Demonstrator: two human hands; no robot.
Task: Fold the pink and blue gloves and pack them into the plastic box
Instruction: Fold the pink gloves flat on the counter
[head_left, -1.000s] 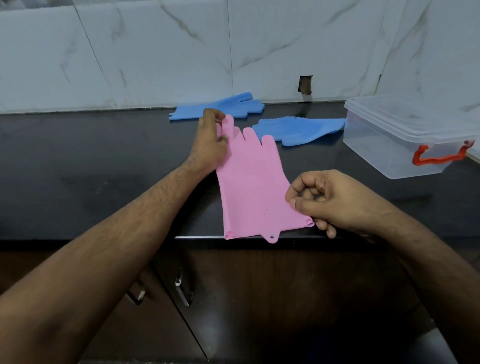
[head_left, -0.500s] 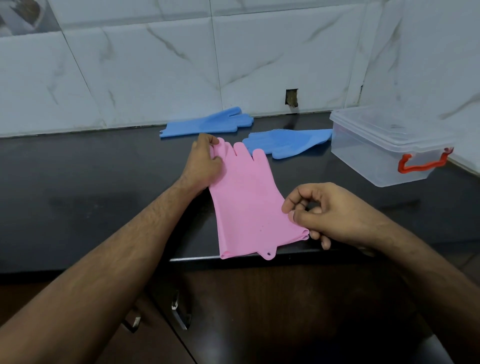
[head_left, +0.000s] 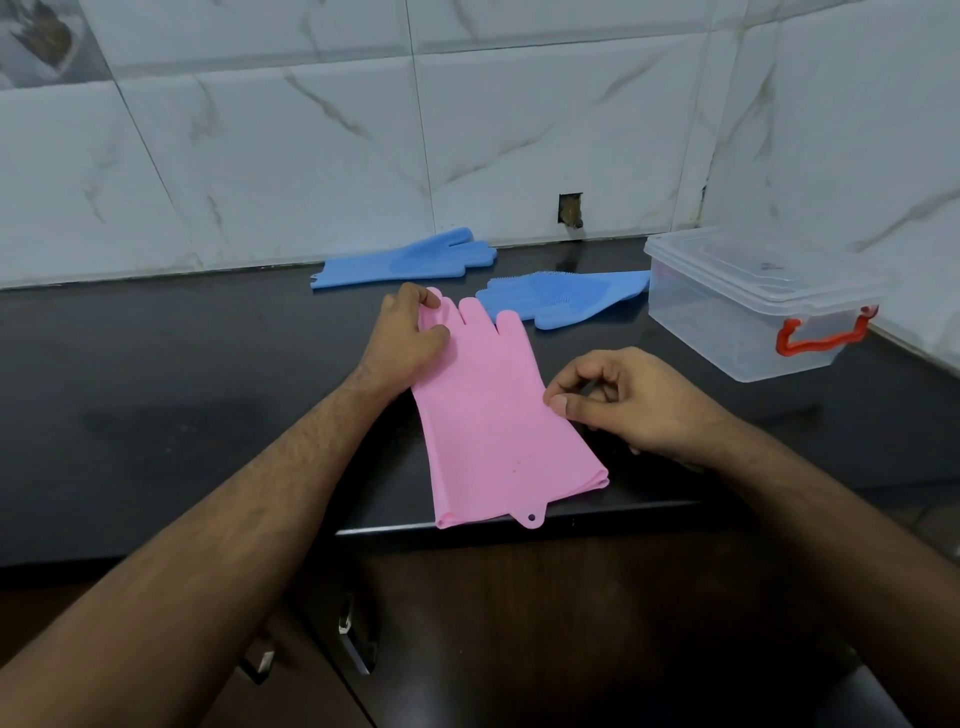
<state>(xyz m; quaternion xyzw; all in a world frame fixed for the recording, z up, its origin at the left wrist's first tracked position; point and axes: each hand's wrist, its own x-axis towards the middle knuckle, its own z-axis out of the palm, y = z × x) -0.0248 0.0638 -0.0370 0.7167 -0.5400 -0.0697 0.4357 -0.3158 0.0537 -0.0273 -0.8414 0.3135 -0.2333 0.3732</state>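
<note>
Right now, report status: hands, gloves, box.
Left hand pinching pink glove fingertips, right hand at its edge. Glove flat, unfolded. Blue gloves behind. Box lidded.

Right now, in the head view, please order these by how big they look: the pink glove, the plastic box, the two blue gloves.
1. Pink glove, though it lies nearest the camera.
2. Plastic box.
3. Far blue glove and near blue glove: they look alike, so I do not rank them.

The left hand (head_left: 402, 340) reaches forward with its arm stretched out, fingers curled — thumb and forefinger pinching. The right hand (head_left: 626, 402) sits nearer, fingers loosely curled, thumb extended flat.
</note>
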